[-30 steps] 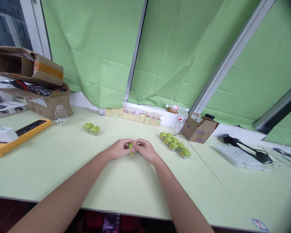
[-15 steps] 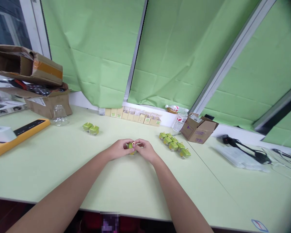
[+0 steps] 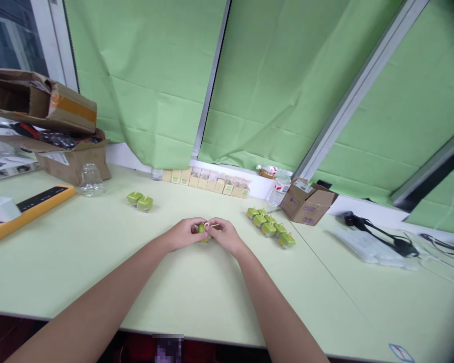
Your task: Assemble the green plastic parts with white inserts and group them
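Note:
Between my two hands, low over the middle of the table point(image 3: 196, 292), is a small clear container with a green lid point(image 3: 203, 229) and a ring on top. My left hand point(image 3: 185, 233) grips it from the left, fingers curled around its side. From the other side my right hand point(image 3: 224, 235) closes on it, thumb and fingers near the ring. The hands hide most of it. To the right stands a cluster of several like green-lidded containers point(image 3: 268, 229). Two more green-lidded containers point(image 3: 144, 202) sit together at the left.
Small cardboard boxes point(image 3: 219, 185) line the back edge. An open carton point(image 3: 308, 201) and plastic bottles point(image 3: 278, 191) stand behind the cluster. At left are a clear jar point(image 3: 91, 180), an orange power strip point(image 3: 41, 209) and stacked cartons point(image 3: 73, 159). Cables point(image 3: 386, 237) and plastic bags point(image 3: 366, 245) lie right.
The whole view has shifted very slightly. Both hands stay on the same green-lidded container, with hardly any visible finger movement.

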The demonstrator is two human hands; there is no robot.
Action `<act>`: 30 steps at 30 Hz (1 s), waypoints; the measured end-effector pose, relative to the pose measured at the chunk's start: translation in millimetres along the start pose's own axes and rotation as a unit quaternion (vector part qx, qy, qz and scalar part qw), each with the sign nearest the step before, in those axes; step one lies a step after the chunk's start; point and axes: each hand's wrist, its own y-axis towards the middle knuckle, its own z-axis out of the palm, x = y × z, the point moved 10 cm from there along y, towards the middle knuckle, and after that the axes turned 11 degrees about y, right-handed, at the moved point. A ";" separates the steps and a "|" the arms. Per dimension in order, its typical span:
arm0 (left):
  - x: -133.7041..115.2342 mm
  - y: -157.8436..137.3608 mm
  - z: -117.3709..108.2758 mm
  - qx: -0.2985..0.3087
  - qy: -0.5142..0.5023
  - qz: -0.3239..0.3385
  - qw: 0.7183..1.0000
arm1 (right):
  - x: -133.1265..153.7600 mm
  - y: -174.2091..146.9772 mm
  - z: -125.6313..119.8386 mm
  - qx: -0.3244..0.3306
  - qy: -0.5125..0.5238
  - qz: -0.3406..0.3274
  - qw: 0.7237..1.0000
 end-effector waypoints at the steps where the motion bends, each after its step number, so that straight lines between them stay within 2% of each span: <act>1: 0.0 -0.3 -0.3 -0.001 -0.001 -0.002 1.000 | 0.0 -0.3 0.2 0.002 0.002 0.000 1.000; 12: 3.6 2.6 1.9 -0.006 -0.017 0.010 1.000 | -2.6 1.6 -1.8 -0.005 -0.019 -0.017 1.000; 18: 1.6 2.6 -0.2 -0.026 0.014 0.015 0.999 | 0.7 1.1 -0.6 -0.001 -0.016 -0.025 1.000; 30: 6.1 3.2 3.4 -0.025 -0.027 0.001 0.999 | -1.0 1.5 -0.7 0.004 -0.029 -0.023 0.999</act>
